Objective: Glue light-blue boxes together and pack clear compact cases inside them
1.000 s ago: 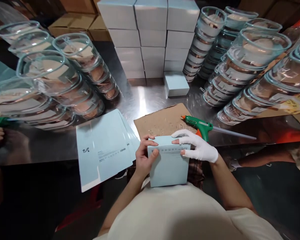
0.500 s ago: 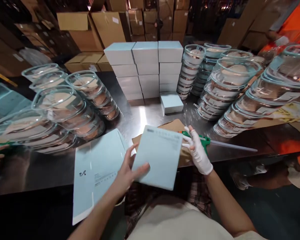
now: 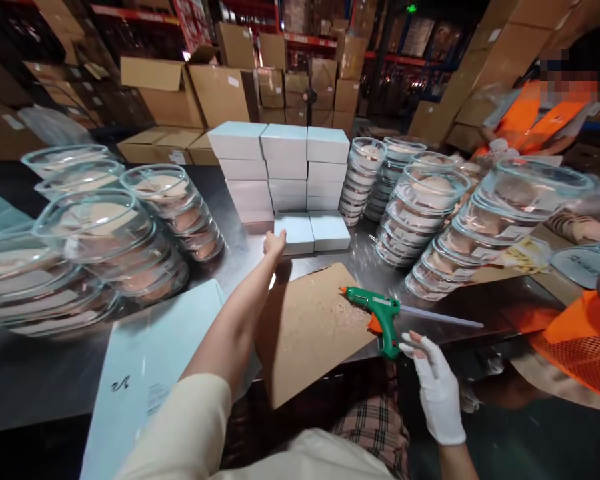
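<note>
Left hand (image 3: 275,244), fingers curled, grip unclear, touches box (image 3: 294,233) at centre; seat it flush beside its neighbour. Gloved right hand (image 3: 434,380) open, empty, near glue gun (image 3: 380,312).

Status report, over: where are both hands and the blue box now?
Left hand touching blue box at the stack. Right hand, gloved, open beside glue gun. Nothing between them.

left hand (image 3: 274,244) hides part of pale box (image 3: 295,232).
</note>
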Available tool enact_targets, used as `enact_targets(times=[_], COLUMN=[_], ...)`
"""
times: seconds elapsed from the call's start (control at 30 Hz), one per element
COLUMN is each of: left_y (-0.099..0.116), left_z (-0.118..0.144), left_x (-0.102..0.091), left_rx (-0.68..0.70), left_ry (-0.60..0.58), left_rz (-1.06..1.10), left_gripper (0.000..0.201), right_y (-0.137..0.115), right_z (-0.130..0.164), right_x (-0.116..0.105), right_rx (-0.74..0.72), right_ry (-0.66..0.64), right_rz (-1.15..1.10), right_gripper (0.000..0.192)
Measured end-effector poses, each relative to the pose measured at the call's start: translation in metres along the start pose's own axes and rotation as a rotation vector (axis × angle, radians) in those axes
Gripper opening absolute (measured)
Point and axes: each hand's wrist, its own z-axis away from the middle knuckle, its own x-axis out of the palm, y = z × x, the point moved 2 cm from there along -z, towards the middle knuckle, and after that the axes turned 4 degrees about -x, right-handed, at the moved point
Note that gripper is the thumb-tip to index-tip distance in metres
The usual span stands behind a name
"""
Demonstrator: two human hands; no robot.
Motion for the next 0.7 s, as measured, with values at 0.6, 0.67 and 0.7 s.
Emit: enact_targets(times=[0.6,0.67,0.7], left_y=[-0.222,-0.209,-0.196], left_z=[0.206,0.228,0.240], left_x=[-0.294,-0.292,-0.287], left_rx=[-0.497,-0.386,-0.288], left_ry=[0.357,0.501,0.594], left_rz=[-0.510,-0.430,-0.369], left_gripper=[0.038,0.042,0.049], right_y=[-0.011,-0.032,-0.045], right_z=[-0.023,-0.026,-0.025], right_x=[0.046,0.062,0.069], right_rx=[-0.184,-0.326,-0.410], right_ry=[-0.362,-0.380,-0.367], right_rz=[0.128,0.113,0.104], right_gripper=[0.037,0.028,0.024])
